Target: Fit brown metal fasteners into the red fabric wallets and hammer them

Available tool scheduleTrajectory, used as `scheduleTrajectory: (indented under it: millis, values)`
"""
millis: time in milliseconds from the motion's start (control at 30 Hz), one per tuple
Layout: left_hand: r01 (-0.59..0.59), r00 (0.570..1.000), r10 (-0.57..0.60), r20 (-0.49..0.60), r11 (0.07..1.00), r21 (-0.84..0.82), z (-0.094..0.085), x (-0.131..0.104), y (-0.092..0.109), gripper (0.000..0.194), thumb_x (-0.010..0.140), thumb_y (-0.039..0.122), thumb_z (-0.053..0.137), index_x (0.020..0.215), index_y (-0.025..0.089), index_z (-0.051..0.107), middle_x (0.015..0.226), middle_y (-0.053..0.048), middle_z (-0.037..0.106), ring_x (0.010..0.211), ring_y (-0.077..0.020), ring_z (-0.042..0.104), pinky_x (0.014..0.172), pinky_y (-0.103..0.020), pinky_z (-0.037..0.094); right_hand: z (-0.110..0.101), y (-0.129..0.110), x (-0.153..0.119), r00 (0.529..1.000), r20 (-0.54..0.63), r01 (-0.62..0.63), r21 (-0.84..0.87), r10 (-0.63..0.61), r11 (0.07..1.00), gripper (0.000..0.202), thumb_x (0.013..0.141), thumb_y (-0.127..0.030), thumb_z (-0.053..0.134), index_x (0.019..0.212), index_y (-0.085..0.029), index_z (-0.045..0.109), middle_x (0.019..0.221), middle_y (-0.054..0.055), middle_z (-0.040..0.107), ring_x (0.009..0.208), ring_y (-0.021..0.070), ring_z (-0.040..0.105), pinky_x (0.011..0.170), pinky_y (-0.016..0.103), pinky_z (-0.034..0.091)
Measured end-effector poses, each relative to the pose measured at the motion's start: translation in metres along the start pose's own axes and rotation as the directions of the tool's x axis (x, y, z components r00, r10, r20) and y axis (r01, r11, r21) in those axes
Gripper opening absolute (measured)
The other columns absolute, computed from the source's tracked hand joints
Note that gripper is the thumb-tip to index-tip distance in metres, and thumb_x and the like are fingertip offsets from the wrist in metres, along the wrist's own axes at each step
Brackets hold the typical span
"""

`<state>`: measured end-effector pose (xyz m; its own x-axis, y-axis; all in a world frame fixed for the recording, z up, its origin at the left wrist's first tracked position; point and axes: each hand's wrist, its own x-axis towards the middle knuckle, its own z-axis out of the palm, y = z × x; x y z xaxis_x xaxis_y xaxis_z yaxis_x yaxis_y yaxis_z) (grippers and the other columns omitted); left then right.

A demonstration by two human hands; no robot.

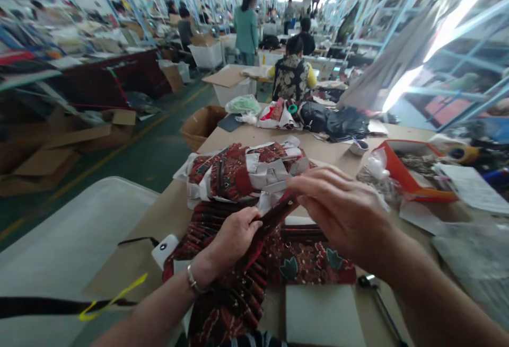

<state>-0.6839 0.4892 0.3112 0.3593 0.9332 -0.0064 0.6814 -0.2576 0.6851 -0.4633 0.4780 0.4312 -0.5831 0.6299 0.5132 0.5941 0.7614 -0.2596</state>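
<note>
My left hand (234, 233), with a metal bracelet at the wrist, is closed on the near end of a dark red fabric piece (278, 212) bearing a small metal stud. At its upper end, the fingertips of my right hand (338, 206) pinch the same piece, which slants up to the right. Below my left hand lie overlapping rows of similar dark red patterned pieces (234, 294). Beneath my right hand is a flat patterned piece (306, 262) with blue-grey leaf shapes. Behind both hands sits a bundle of patterned pieces (230, 175) with white paper between them.
A pale square block (324, 315) and a hammer-like tool (382, 304) lie close to me. To the right stands an orange box (421, 177) of small metal parts. A white device (165, 249) is at the left table edge. A person (292, 77) sits beyond the table.
</note>
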Motion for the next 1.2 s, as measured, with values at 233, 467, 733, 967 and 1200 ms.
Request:
scheduleTrajectory:
  millis: [233,467,733,967,1200]
  values:
    - [-0.242,0.968,0.220,0.123,0.946,0.216,-0.007,-0.006,0.019,0.012,0.087,0.014,0.048,0.082,0.018,0.057,0.082,-0.001,0.058,0.077,-0.0163,0.053,0.074,-0.030,0.041,0.070,0.027,-0.075,0.947,0.274,-0.119,-0.182,0.167,0.976,0.019,0.087,-0.019,0.055,0.105,-0.018,0.060,0.094,0.007,0.064,0.090,0.0195,0.053,0.090,0.038,0.039]
    - [-0.565,0.807,0.579,0.112,0.704,0.431,0.024,-0.019,0.026,0.032,0.083,0.013,0.054,0.114,0.017,0.056,0.122,-0.011,0.056,0.115,-0.0306,0.045,0.096,-0.048,0.037,0.062,0.009,-0.122,0.863,0.302,-0.385,-0.123,0.404,0.915,0.012,0.090,-0.020,0.050,0.082,-0.018,0.058,0.083,0.004,0.062,0.085,0.0183,0.052,0.078,0.030,0.039]
    - [-0.480,0.738,0.296,0.606,0.862,0.164,0.072,-0.043,0.027,0.009,0.086,0.019,0.051,0.085,0.020,0.060,0.086,-0.003,0.063,0.076,-0.0194,0.057,0.069,-0.031,0.044,0.039,-0.036,-0.189,0.514,0.582,-0.824,0.130,0.631,0.551,0.011,0.089,-0.023,0.048,0.085,-0.021,0.058,0.071,-0.003,0.057,0.066,0.0104,0.051,0.062,0.021,0.036]
    - [-0.290,0.761,0.081,0.644,0.930,0.226,0.102,-0.005,0.043,0.019,0.090,0.029,0.044,0.083,0.021,0.059,0.074,-0.002,0.065,0.065,-0.0182,0.060,0.058,-0.027,0.039,0.065,0.019,-0.235,0.403,0.573,-0.885,0.044,0.714,0.464,0.017,0.085,-0.032,0.051,0.084,-0.021,0.064,0.068,-0.002,0.060,0.063,0.0117,0.051,0.061,0.022,0.037]
    - [-0.176,0.858,-0.051,0.511,0.906,0.385,0.148,0.057,0.025,0.026,0.091,0.036,0.041,0.091,0.020,0.061,0.082,-0.007,0.068,0.077,-0.0214,0.065,0.068,-0.029,0.045,0.100,0.116,-0.248,0.412,0.494,-0.910,0.192,0.765,0.366,0.020,0.080,-0.032,0.053,0.086,-0.017,0.066,0.071,-0.003,0.060,0.064,0.0111,0.052,0.062,0.022,0.041]
